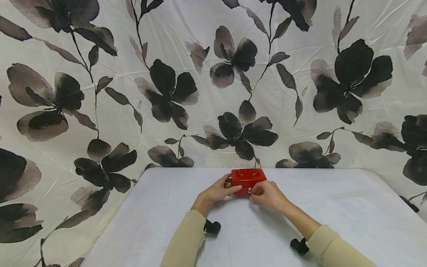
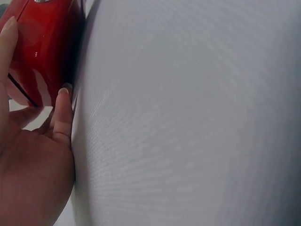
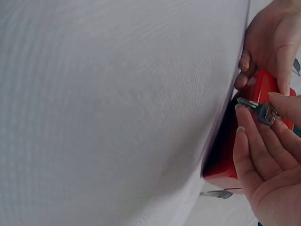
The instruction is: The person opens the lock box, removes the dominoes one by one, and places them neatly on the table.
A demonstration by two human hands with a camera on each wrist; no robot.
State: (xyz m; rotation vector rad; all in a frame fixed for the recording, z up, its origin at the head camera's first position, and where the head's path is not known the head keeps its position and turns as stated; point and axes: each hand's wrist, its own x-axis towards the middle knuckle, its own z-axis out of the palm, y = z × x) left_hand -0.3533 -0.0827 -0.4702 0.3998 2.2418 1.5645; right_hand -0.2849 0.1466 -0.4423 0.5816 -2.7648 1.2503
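A small red cash box [image 1: 242,181] stands near the table's far edge, with a metal handle on its lid and a round silver lock [image 1: 250,190] in front. My left hand [image 1: 217,190] grips its left end, the thumb across the front and the other fingers round the side, low by the tabletop. In front of the box, beside the lock, my right hand [image 1: 271,195] pinches a small key [image 3: 265,113] between thumb and fingers. The right wrist view shows the key's blade lying over the fingertips, apart from the lock, with a ring at its head.
A white cloth covers the table [image 1: 247,237]. Behind it hangs a pale curtain [image 1: 207,100] with dark printed flowers. Black wrist-worn devices sit at both sleeve cuffs, the left one [image 1: 212,227] and the right one [image 1: 299,246].
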